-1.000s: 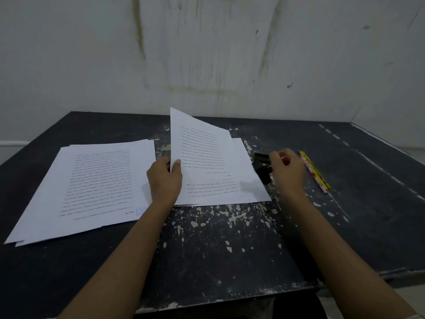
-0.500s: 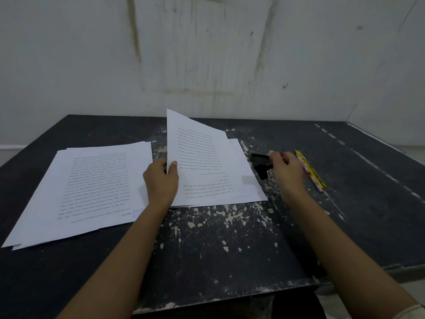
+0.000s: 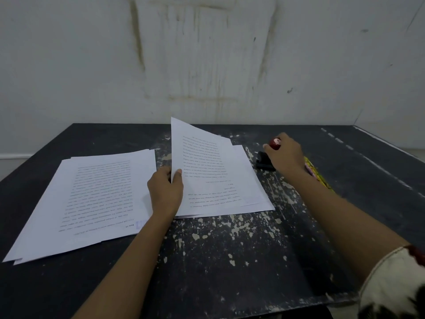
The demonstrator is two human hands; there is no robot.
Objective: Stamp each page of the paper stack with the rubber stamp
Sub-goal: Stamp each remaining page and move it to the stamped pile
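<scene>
Head view. Left hand [image 3: 165, 192], frame centre, pinches the left edge of the top sheet [image 3: 197, 166], lifting it off the paper stack [image 3: 250, 192]. Right hand [image 3: 286, 155], centre right, closed around the red-knobbed rubber stamp [image 3: 275, 143] over a black ink pad [image 3: 264, 163]. Second pile [image 3: 92, 199] lies centre left on the black table [image 3: 230, 261].

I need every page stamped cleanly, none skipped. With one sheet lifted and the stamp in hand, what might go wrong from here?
1. The left hand pinches the lifted sheet only at its edge; it may flop back down before the stamp lands.
2. The right hand holds the rubber stamp over the black ink pad; poor inking would leave a faint mark.
3. The stamped pile lies fanned near the table edge; sheets may slide off.
</scene>
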